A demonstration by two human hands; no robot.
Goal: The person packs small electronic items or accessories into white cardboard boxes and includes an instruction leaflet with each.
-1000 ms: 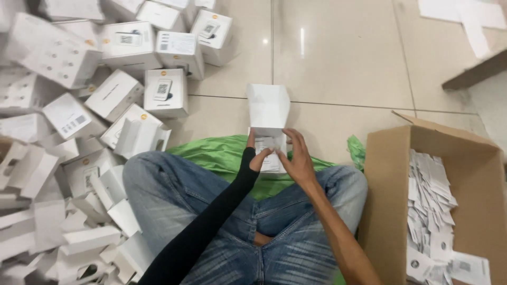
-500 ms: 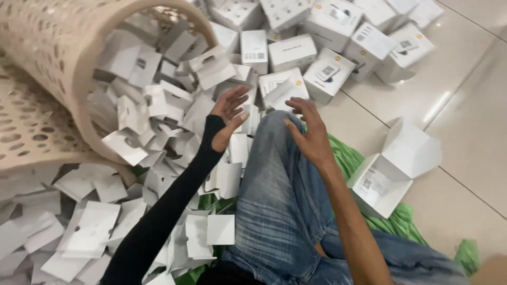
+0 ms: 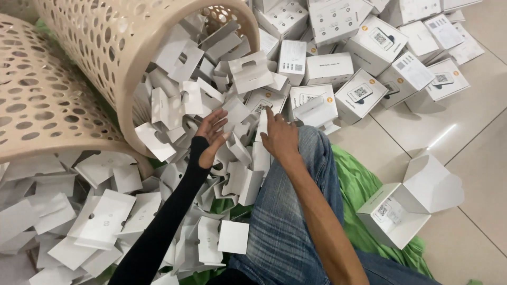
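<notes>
My left hand (image 3: 211,134), in a black sleeve, hovers with fingers spread over a heap of white cardboard inserts (image 3: 174,105) that spills from a tipped beige perforated basket (image 3: 100,47). My right hand (image 3: 279,138) reaches down beside my left knee. Its fingers curl on an upright white cardboard insert (image 3: 261,150) at the edge of the heap. An open white box (image 3: 401,211) lies apart from both hands on the green cloth (image 3: 359,179) at the right, lid flap up.
Several closed white product boxes (image 3: 364,89) are piled at the top right on the tiled floor (image 3: 465,137). A second beige perforated basket (image 3: 37,105) lies at the left. More flat inserts (image 3: 100,216) cover the floor at the lower left. My jeans-clad legs (image 3: 296,221) fill the bottom centre.
My view swung left from the open box to the basket. Both hands let go of the box, reached toward the insert heap, and the right hand has come down on an insert.
</notes>
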